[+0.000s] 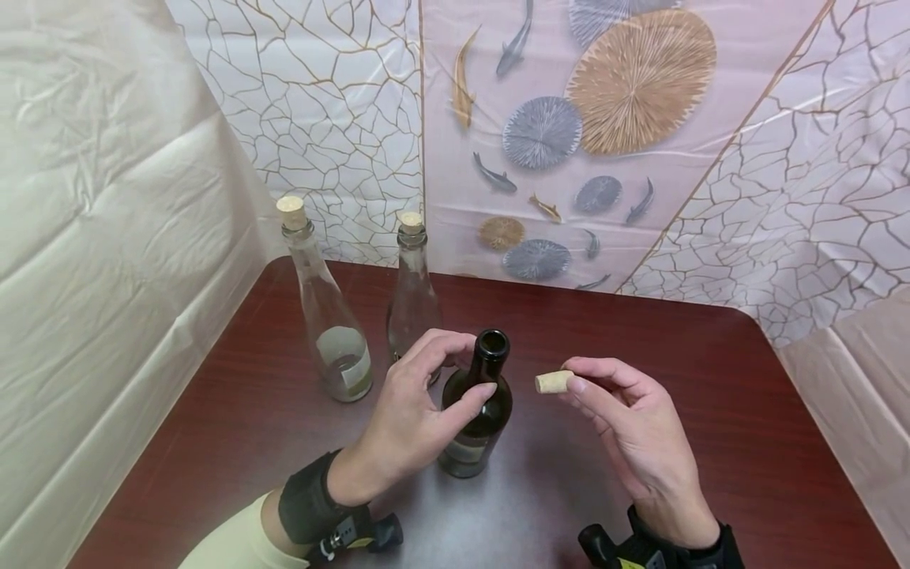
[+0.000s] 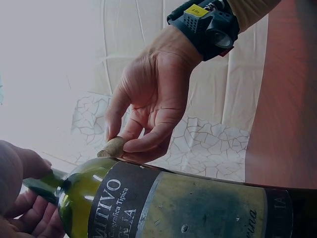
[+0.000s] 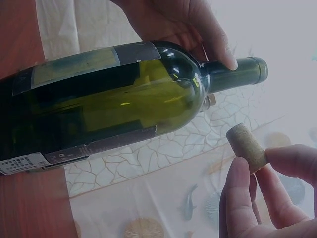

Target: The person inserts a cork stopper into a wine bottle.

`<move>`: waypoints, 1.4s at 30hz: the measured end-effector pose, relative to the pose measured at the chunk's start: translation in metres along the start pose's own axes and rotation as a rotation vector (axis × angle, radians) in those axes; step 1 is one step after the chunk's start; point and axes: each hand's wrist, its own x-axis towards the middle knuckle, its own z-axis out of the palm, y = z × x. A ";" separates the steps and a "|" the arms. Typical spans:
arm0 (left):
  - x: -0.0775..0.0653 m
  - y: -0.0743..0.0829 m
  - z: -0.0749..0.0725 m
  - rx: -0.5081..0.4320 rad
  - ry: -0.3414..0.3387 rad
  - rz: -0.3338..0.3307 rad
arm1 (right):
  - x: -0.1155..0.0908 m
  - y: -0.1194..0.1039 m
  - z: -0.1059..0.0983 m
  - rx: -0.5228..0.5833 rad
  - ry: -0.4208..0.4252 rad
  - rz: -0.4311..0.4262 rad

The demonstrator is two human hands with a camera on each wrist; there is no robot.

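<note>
A dark green wine bottle [image 1: 468, 452] stands upright on the table with its mouth uncovered. My left hand [image 1: 408, 403] holds it about the neck, thumb in front and fingers partly hidden behind. The label [image 2: 198, 206] faces the left wrist view. To the right of the bottle, my right hand [image 1: 643, 431] pinches a small tapered cork [image 1: 553, 382] between thumb and fingertips. The cork lies nearly sideways, apart from the bottle. In the right wrist view a gap shows between the cork [image 3: 246, 146] and the bottle neck [image 3: 237, 74].
Two clear glass bottles stand behind and left of my left hand: one farther left [image 1: 323, 316], the other [image 1: 412, 292] nearer the middle. Each has a cork in its mouth. The dark red tabletop [image 1: 711, 356] ends at patterned hanging sheets [image 1: 341, 103] at the back and sides.
</note>
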 end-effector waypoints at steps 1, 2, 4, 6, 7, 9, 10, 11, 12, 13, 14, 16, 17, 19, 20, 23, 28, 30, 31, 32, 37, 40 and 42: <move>0.000 0.000 0.000 0.005 0.000 -0.003 | 0.000 -0.001 0.001 -0.011 0.005 -0.003; -0.001 -0.001 0.000 0.012 0.001 -0.007 | 0.001 -0.002 0.002 -0.024 0.008 -0.006; -0.001 -0.001 -0.001 0.021 0.004 -0.006 | 0.002 -0.005 0.005 -0.058 0.011 -0.018; -0.002 -0.002 0.000 0.024 0.005 -0.002 | 0.003 -0.009 0.007 -0.115 0.009 -0.036; -0.002 -0.003 0.000 0.021 0.005 0.002 | 0.003 -0.011 0.009 -0.154 0.004 -0.047; -0.003 -0.003 0.000 0.010 0.002 0.006 | 0.004 -0.017 0.011 -0.255 0.000 -0.067; -0.003 -0.004 0.001 0.004 -0.001 0.008 | 0.005 -0.019 0.011 -0.309 -0.005 -0.078; -0.002 -0.003 0.001 -0.001 -0.004 0.010 | 0.006 -0.022 0.012 -0.378 -0.007 -0.089; -0.003 -0.004 0.001 -0.006 -0.006 0.012 | 0.006 -0.024 0.013 -0.441 -0.011 -0.097; -0.003 -0.004 0.001 -0.009 -0.009 0.013 | 0.007 -0.026 0.014 -0.502 -0.019 -0.107; -0.003 -0.004 0.001 -0.008 -0.011 0.014 | 0.008 -0.027 0.014 -0.555 -0.027 -0.118; -0.003 -0.005 0.001 -0.005 -0.012 0.017 | 0.009 -0.030 0.015 -0.646 -0.052 -0.152; -0.003 -0.005 0.001 -0.004 -0.012 0.019 | 0.010 -0.031 0.016 -0.689 -0.061 -0.171; -0.003 -0.005 0.001 0.000 -0.009 0.025 | 0.012 -0.033 0.017 -0.736 -0.087 -0.210; -0.003 -0.005 0.001 0.003 -0.008 0.029 | 0.013 -0.034 0.018 -0.746 -0.101 -0.227; -0.004 -0.006 0.000 0.012 -0.007 0.039 | 0.016 -0.037 0.021 -0.788 -0.137 -0.269; -0.006 -0.008 0.000 0.024 -0.011 0.047 | 0.019 -0.040 0.025 -0.829 -0.181 -0.308; -0.006 -0.008 0.000 0.025 -0.014 0.049 | 0.019 -0.040 0.026 -0.832 -0.194 -0.320; -0.007 -0.008 0.000 0.025 -0.016 0.048 | 0.019 -0.041 0.026 -0.833 -0.200 -0.325; -0.007 -0.008 0.000 0.025 -0.017 0.047 | 0.019 -0.041 0.027 -0.838 -0.204 -0.330; -0.008 -0.009 -0.001 0.020 -0.024 0.040 | 0.018 -0.047 0.030 -0.862 -0.229 -0.353; -0.007 -0.008 -0.001 0.014 -0.030 0.045 | 0.018 -0.051 0.033 -0.858 -0.251 -0.365; -0.007 -0.007 -0.001 0.009 -0.037 0.047 | 0.017 -0.055 0.036 -0.868 -0.261 -0.373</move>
